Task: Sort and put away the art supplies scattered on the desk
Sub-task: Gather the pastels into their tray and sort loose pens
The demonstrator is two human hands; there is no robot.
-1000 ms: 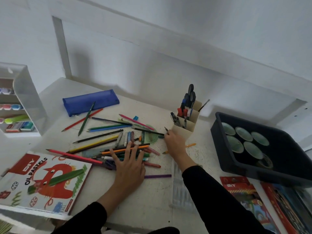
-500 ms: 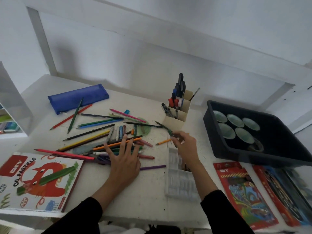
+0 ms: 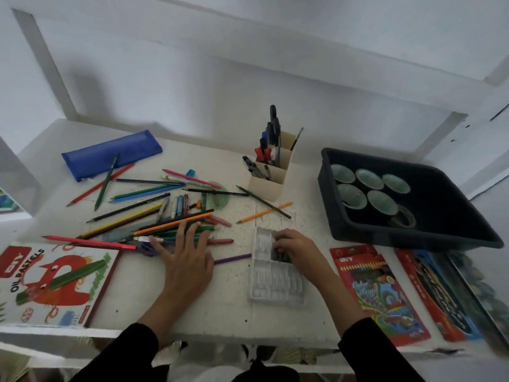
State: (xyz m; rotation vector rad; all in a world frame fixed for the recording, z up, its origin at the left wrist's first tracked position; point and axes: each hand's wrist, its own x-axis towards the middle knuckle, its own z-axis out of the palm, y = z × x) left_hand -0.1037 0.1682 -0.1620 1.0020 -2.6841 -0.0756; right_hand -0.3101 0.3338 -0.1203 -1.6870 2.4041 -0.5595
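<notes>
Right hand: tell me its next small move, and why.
Probably seat the dark pastel in the white tray and let go: the right hand pinches it over the tray's far slots, while loose pastels lie beside the left hand.

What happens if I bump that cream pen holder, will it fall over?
Probably tips easily: the pen holder is tall and narrow, and the tall dark tools stick up well above its rim. A gentle push low down might just slide it, since its flat base sits on the desk.

Pencils [image 3: 176, 224]: coloured, strewn criss-cross, left-centre of desk.
Pastel tray [image 3: 275, 282]: white, ribbed, lying flat.
Dark pastels [image 3: 279, 256]: in tray's far end.
</notes>
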